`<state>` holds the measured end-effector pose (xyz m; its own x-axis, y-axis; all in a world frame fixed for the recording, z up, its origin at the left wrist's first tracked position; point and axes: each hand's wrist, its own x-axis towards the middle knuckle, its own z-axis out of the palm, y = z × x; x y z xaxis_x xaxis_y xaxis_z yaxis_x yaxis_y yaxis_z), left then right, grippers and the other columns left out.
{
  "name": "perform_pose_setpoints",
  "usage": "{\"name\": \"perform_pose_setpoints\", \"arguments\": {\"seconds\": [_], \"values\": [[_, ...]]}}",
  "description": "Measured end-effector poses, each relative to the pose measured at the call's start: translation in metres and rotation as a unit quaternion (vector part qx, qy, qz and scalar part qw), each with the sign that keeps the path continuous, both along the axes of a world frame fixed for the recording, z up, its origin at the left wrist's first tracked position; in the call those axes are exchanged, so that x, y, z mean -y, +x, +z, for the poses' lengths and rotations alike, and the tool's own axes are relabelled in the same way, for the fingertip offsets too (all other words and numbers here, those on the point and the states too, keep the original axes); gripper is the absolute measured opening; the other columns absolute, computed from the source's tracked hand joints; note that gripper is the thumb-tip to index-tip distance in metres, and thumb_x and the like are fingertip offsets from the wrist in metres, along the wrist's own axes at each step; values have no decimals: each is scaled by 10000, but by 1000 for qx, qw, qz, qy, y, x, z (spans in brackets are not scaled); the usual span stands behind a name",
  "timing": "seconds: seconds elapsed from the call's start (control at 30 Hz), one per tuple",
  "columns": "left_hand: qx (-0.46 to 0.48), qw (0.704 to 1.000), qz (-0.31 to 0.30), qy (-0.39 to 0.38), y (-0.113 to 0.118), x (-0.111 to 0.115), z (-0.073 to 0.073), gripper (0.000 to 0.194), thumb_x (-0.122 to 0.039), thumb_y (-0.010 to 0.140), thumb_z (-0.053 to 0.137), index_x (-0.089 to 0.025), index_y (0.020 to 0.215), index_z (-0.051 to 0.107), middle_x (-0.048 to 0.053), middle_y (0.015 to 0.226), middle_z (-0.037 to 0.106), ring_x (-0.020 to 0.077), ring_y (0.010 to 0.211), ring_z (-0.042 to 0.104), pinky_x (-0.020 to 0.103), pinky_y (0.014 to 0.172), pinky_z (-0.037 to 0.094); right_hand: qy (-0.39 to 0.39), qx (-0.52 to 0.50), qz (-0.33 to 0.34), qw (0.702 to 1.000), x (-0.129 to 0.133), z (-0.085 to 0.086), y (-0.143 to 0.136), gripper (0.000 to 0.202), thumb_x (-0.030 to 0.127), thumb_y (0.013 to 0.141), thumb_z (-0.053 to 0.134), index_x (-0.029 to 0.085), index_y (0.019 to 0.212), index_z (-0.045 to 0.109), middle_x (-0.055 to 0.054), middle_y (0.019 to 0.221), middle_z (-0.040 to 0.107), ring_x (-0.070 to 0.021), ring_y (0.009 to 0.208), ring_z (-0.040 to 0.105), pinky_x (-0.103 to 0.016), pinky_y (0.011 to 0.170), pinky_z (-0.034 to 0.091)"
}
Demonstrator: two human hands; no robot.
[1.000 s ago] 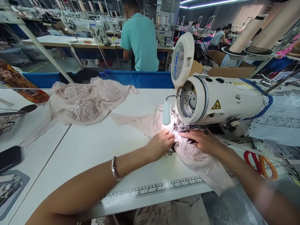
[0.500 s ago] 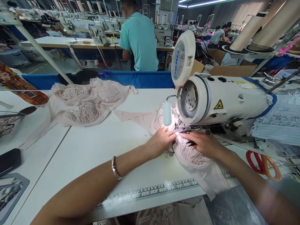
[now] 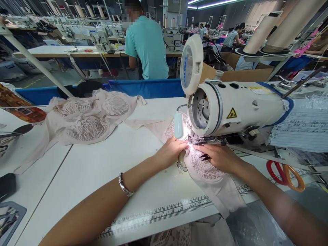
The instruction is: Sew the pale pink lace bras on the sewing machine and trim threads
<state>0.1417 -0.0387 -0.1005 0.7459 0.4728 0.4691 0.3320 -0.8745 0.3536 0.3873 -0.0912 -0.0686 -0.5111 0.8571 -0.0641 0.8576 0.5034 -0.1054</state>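
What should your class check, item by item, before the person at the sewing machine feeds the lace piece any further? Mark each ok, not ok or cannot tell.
1. Left hand flat on the lace piece: ok.
2. Right hand on the lace beside the needle area: ok.
3. Fingertips apart from the needle: cannot tell, glare from the lamp hides it.
4. Work area lit: ok.
5. Scissors lying away from both hands: ok.
6. Lace lying smooth, not bunched, at the table edge: not ok, it hangs over.
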Motion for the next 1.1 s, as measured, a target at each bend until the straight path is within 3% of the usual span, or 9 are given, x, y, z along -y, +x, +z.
{"name": "perform_pose_setpoints", "arguments": {"seconds": [0.17, 0.33, 0.67, 0.87, 0.97, 1.1], "values": [[27, 1000, -3, -1, -1, -3, -5, 290, -72, 966, 408, -157, 855, 662, 64, 886, 717, 177, 777, 642, 325, 705, 443, 5, 37, -27, 999, 4, 12, -8, 617, 78, 791, 487, 287, 1368, 551, -15, 1203, 727, -241, 1036, 674, -284, 673, 457], [22, 1000, 6, 16, -1, -3, -5, 279, -78, 962, 422, -153, 862, 672, 79, 924, 719, 177, 757, 623, 327, 691, 447, -21, 24, -42, 999, 3, 16, -10, 425, 116, 829, 525, 249, 1225, 599, -25, 1103, 754, -226, 978, 686, -262, 620, 408], [-17, 999, 18, 46, -3, -4, -2, 291, -64, 960, 421, -157, 909, 692, 85, 962, 708, 190, 792, 601, 337, 717, 471, -44, -11, -83, 996, 1, 20, -13, 323, 88, 776, 526, 253, 1033, 631, -15, 1007, 732, -206, 880, 643, -244, 574, 347], [-35, 992, 49, 112, -4, -2, 3, 294, -31, 942, 428, -164, 948, 691, 65, 869, 675, 199, 769, 586, 315, 663, 442, 12, -90, -83, 992, -3, 4, -14, 253, 124, 815, 491, 245, 963, 657, -26, 994, 720, -204, 901, 642, -261, 669, 445], [-30, 990, 57, 128, 0, -6, 4, 299, -24, 936, 415, -166, 928, 677, 36, 781, 646, 196, 756, 583, 318, 701, 462, 52, -114, -80, 989, -5, -12, -11, 246, 131, 819, 521, 220, 997, 666, -43, 982, 734, -212, 897, 663, -284, 725, 477], [-42, 988, 41, 145, 9, -18, 0, 308, -32, 944, 381, -161, 934, 660, 57, 875, 664, 197, 812, 599, 329, 752, 487, 112, -120, -26, 986, -7, -26, -5, 397, 76, 818, 513, 229, 1150, 669, -52, 1097, 736, -196, 910, 679, -275, 759, 500]]}}
